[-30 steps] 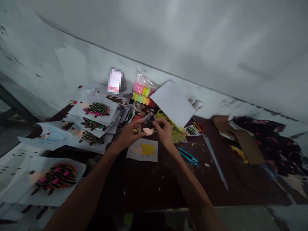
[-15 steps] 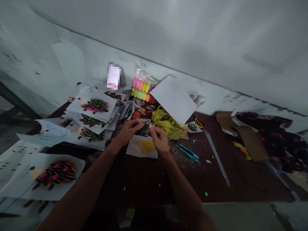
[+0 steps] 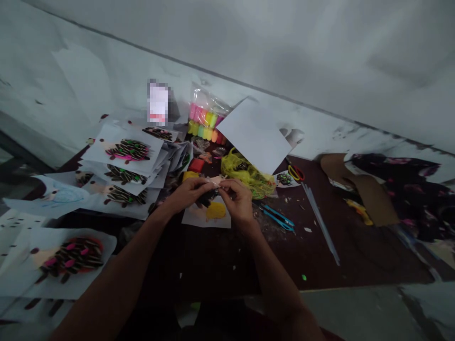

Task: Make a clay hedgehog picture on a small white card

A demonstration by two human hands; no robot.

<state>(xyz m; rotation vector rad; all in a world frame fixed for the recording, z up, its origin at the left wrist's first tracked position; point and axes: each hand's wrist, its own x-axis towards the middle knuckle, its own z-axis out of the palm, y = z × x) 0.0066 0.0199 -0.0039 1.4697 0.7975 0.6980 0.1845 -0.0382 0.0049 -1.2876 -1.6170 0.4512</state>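
Held between my two hands is a small shiny packet with something black in it. My left hand pinches its left side, and my right hand has thumb and fingers closed on the right side. Just below the packet, on the dark table, lies a white paper sheet bearing a yellow, rounded clay shape. The packet and fingers cover part of the sheet. Close behind my left hand are a yellow block and a red block.
Hedgehog pictures are stacked at the left. Behind stand a bag of coloured clay, a yellow net bag and a large white sheet. To the right lie a blue cutter, scissors, clear sticks and brown cardboard.
My hands have drawn closer together around the packet, and the right fingers have shifted on it. The yellow block now shows behind my left hand. The whole view has tilted slightly.
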